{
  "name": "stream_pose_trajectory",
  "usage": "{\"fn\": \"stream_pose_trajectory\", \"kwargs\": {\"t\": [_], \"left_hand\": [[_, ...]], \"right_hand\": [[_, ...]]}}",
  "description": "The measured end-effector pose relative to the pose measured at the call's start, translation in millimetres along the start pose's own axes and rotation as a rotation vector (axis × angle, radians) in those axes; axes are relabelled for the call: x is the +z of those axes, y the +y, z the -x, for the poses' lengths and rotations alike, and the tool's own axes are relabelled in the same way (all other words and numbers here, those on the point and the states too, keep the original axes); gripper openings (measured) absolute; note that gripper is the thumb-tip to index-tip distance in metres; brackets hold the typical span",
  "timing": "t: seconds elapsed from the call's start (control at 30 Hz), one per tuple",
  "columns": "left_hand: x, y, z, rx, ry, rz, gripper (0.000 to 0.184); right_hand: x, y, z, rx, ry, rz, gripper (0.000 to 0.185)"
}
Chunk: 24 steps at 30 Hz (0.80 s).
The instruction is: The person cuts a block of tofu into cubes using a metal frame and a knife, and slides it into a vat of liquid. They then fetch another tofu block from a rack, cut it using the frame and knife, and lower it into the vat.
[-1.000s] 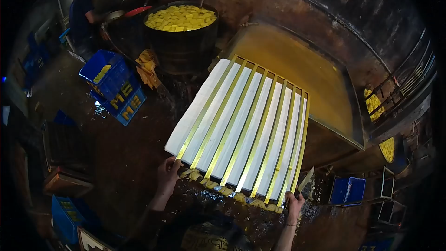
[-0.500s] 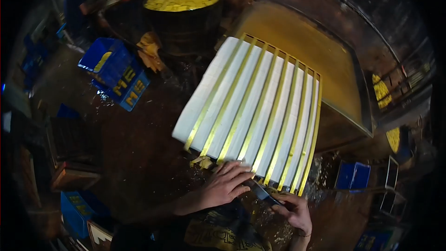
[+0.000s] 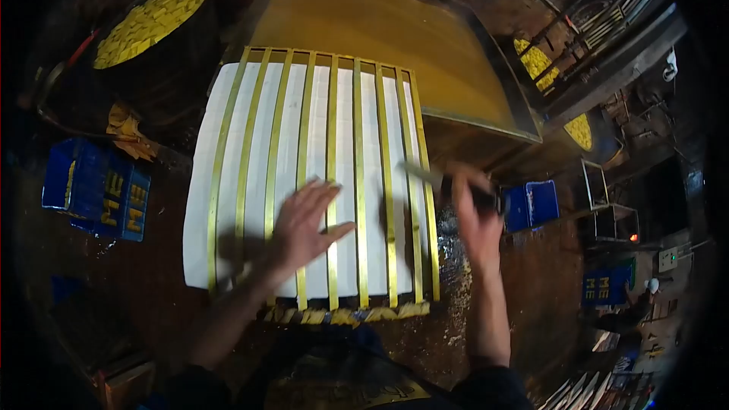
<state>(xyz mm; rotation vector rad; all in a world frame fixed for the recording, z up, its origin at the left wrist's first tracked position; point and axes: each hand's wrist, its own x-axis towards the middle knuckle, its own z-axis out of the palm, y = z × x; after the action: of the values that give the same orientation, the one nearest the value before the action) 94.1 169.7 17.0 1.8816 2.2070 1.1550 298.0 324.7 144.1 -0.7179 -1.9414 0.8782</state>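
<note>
A large white slab that looks like tofu [image 3: 199, 175] lies in front of me under a frame of long yellow slats [image 3: 332, 175]. My left hand [image 3: 300, 224] is over the middle of the slab with its fingers stretched out and thumb apart, holding nothing; whether it touches the slats I cannot tell. At the slab's right edge my right hand [image 3: 478, 220] grips a knife [image 3: 420, 172] by its dark handle. The blade points left across the rightmost slats and is slightly blurred. Yellowish scraps [image 3: 357, 313] line the near edge.
Behind the slab stands a wide vat of brownish liquid [image 3: 364, 23]. A barrel of yellow pieces [image 3: 152, 26] is at the upper left. Blue crates [image 3: 99, 190] sit at left, another blue crate [image 3: 531, 205] at right. A person [image 3: 645, 300] is at far right.
My view has turned right. Both hands have left the slab's near edge: the left has moved up over its middle, the right, with the knife, to its right side.
</note>
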Motion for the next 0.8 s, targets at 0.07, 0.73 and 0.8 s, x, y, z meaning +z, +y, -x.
{"fn": "stream_pose_trajectory", "kwargs": {"t": [0.07,0.73,0.8], "left_hand": [[-15,-29,-15,0.075,-0.098,-0.253,0.071],[-16,-43,-22,-0.018,-0.296,-0.261,0.078],[-12,-45,-22,-0.028,-0.3,-0.256,0.079]], "right_hand": [[13,56,-83,0.036,-0.064,0.043,0.017],[-34,3,38,0.326,-0.792,0.377,0.015],[-41,-8,49,0.282,-0.779,0.383,0.016]]}}
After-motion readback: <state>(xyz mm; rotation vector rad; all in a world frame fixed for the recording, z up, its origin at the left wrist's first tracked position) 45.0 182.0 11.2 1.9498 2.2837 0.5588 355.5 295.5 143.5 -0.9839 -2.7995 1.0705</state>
